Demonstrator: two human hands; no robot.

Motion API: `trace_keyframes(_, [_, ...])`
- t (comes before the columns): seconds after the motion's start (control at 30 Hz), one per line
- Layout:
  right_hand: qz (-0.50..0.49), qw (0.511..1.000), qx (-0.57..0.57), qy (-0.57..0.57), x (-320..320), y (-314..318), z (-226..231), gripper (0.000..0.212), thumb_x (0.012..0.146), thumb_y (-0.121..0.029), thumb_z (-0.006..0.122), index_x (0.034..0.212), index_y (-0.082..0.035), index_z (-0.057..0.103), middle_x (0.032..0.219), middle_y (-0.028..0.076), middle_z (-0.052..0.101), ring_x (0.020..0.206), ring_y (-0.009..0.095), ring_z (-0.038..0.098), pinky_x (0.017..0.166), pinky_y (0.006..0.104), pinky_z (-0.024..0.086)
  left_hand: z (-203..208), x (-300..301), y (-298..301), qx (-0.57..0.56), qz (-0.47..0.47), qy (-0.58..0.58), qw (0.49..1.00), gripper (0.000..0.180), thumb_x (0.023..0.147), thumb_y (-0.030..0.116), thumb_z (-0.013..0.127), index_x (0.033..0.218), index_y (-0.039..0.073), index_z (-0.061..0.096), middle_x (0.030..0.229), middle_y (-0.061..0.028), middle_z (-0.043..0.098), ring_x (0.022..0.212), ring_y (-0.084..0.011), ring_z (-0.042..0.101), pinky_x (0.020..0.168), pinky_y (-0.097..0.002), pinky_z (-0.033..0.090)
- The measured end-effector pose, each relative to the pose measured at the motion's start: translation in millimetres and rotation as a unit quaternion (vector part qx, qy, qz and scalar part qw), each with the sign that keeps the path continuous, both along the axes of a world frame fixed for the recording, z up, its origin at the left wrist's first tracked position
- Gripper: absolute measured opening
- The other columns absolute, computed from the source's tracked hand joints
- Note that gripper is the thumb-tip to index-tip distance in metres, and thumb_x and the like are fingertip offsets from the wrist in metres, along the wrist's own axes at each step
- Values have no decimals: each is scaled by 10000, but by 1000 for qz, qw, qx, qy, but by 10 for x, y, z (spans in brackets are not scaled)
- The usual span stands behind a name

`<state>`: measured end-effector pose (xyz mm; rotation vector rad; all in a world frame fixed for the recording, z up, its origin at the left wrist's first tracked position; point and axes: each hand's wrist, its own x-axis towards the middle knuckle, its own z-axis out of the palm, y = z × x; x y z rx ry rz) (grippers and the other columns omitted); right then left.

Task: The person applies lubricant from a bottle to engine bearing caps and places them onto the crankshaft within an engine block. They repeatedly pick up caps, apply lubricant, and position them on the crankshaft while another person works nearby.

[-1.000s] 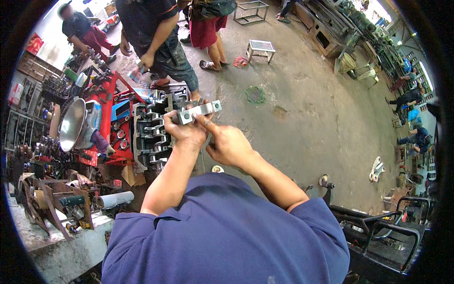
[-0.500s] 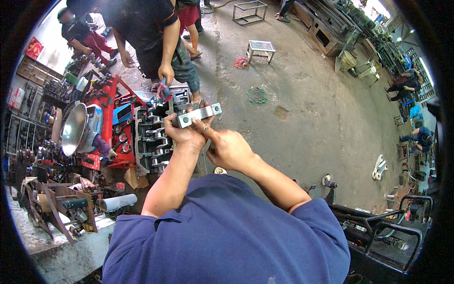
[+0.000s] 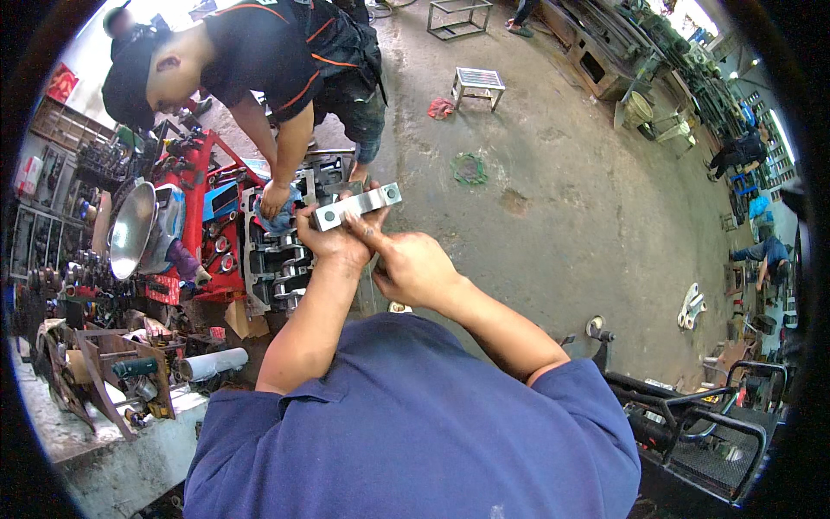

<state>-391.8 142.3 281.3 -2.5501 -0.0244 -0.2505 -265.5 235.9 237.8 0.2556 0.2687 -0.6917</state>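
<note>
A grey metal bearing cap [image 3: 367, 203], with a bolt hole at each end and a curved recess between, is held tilted in front of me. My left hand [image 3: 337, 246] wraps round it from below, fingers partly hidden behind it. The forefinger of my right hand [image 3: 417, 268] rests against the cap near its middle, while the other fingers curl into the palm. Just left of my hands sits an engine block [image 3: 257, 281] with a crankshaft [image 3: 290, 264] in it. Over its far end a co-worker's hand [image 3: 277, 197] presses a blue cloth [image 3: 277, 218].
Left of the block is a red stand [image 3: 226, 284] with connecting rods and tools. A steel basin [image 3: 133, 232] stands beyond it. On the right floor are a metal stool [image 3: 480, 80], a red cloth [image 3: 440, 109] and a green patch [image 3: 469, 169]. A black-railed machine [image 3: 722, 424] is at lower right.
The co-worker has bent forward to the left and lowered the cloth onto the engine block. The bearing cap and both my hands have shifted only slightly.
</note>
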Motion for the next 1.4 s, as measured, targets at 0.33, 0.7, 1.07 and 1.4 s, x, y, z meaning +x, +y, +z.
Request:
trace_keyframes(0.33, [-16,999,-28,7,38,-38,4,920,730,-147,670,1558,-177,269,739,191,668,689,386,670,653,509,544,-36,12,-14,-17,3,65,998,530,688,422,532,927,-51,539,960,-157,590,1080,-467,570,1043,-674,382])
trace_keyframes(0.7, [14,1000,12,9,53,-13,-51,882,703,-77,637,1528,-199,347,743,205,664,691,415,658,656,528,540,-91,23,-8,-11,-2,60,998,589,703,448,509,988,-67,538,991,-216,562,1061,-480,565,1023,-663,420])
trace_keyframes(1.07, [7,996,40,82,159,15,-115,895,719,-95,643,1545,-200,317,759,223,668,704,406,669,666,520,551,-234,96,81,3,37,100,994,347,711,425,543,843,106,584,843,-89,593,912,-422,610,894,-669,460])
trace_keyframes(1.4, [25,996,50,67,237,121,-171,842,711,-19,608,1511,-195,412,715,219,629,654,365,654,645,460,521,-242,102,213,8,80,138,987,359,721,407,571,915,113,501,892,-54,532,848,-359,602,818,-623,505])
